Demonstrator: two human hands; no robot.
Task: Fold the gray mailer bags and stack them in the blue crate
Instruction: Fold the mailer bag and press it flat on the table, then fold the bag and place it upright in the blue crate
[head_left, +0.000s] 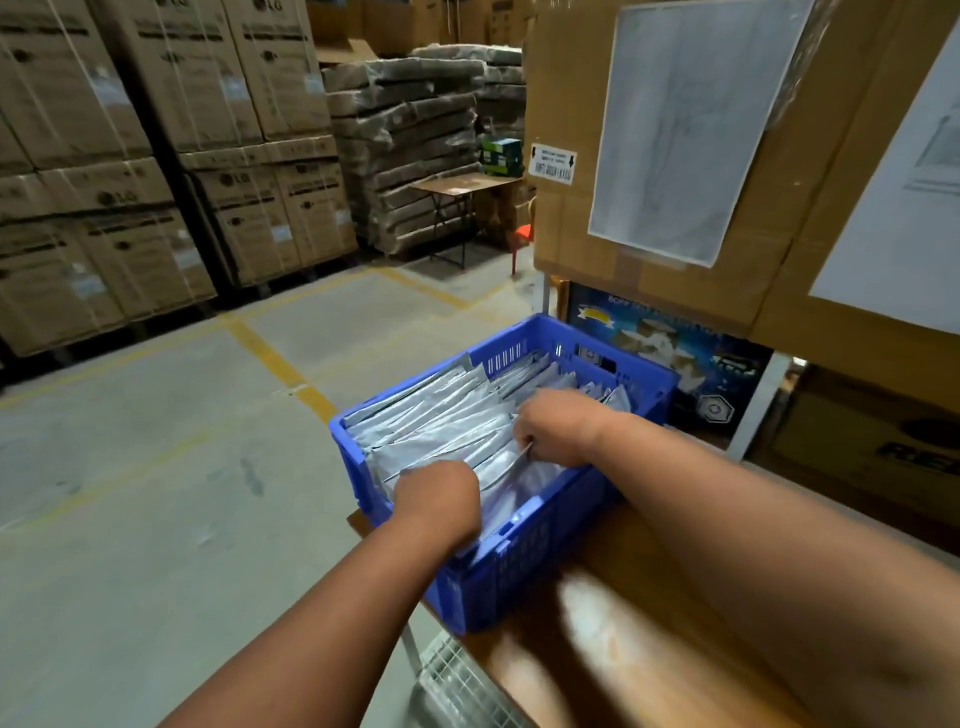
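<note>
A person's two bare forearms reach forward from the near edge of a glossy wooden table (613, 623) into a blue crate (524, 551), a slotted plastic bin set at the table's left corner. The left hand (436, 499) dips over the near wall, fingers curled down among the bags; what it grasps is hidden. The right hand (558, 426), slightly farther in, pinches the edge of one thin bag. The gray mailer bags (441, 421) lie directly beneath both hands: slick, crinkled, silvery film, flat and packed on edge in overlapping rows, long axes running from near left toward the far right wall. The left hand sits nearer the open gap by the near wall, judged the likeliest slot for the next bag. Beyond, yellow-lined concrete floor (156, 467) leads to stacked cardboard cartons (130, 156).
</note>
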